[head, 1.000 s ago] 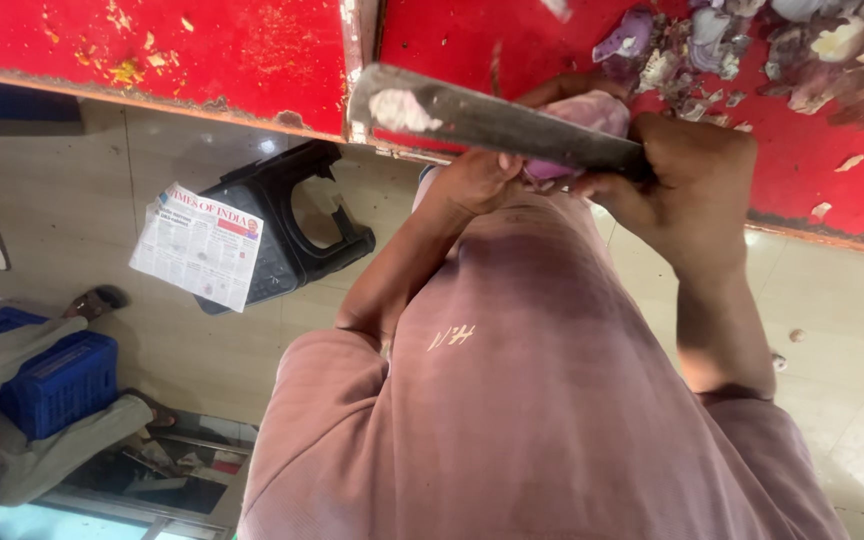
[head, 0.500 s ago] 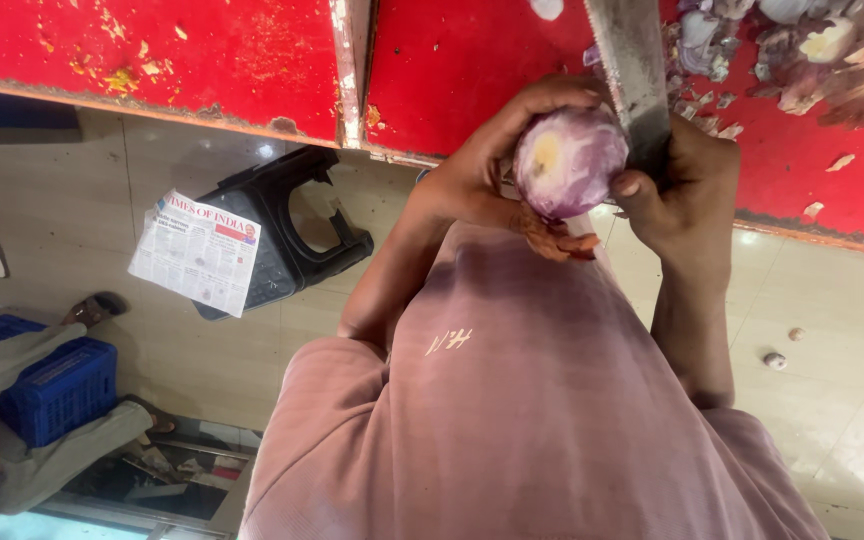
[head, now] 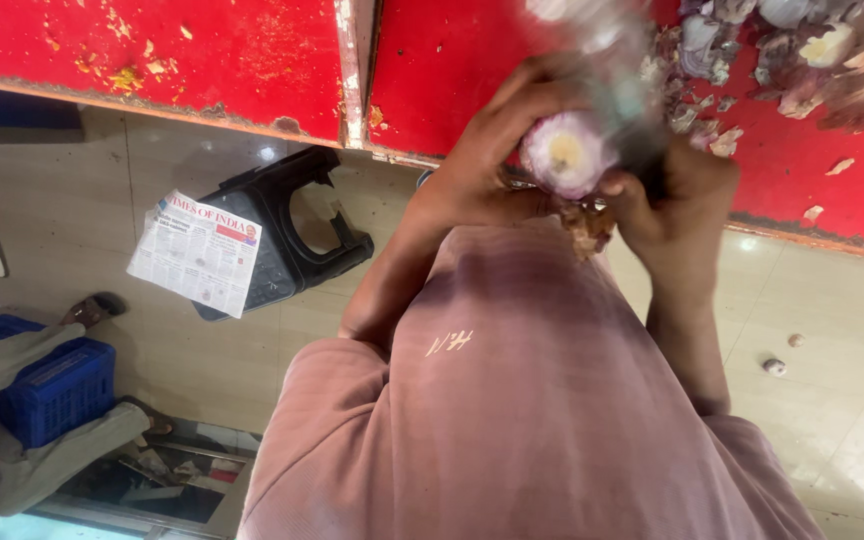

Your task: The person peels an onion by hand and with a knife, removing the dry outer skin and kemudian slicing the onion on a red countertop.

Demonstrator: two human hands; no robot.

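My left hand (head: 492, 150) grips a purple onion (head: 564, 152) with its pale cut face turned up toward me. My right hand (head: 677, 195) is closed on the handle of a large knife (head: 617, 70). The blade is blurred and stands just above the onion. Both hands work over the front edge of a red table (head: 152, 50). Dry brown skin (head: 587, 225) hangs beneath the onion. My arms reach out from a mauve shirt (head: 512, 420).
A heap of onion peels (head: 802, 50) lies on the table at the far right. On the tiled floor to the left are a black plastic stool (head: 292, 230) with a newspaper (head: 197, 250) on it, a blue crate (head: 57, 385) and another person's sandalled foot (head: 92, 308).
The knife lay flat across the onion, then swung upright, and is now a blur over it. The onion's cut face has turned toward me and both hands moved slightly lower.
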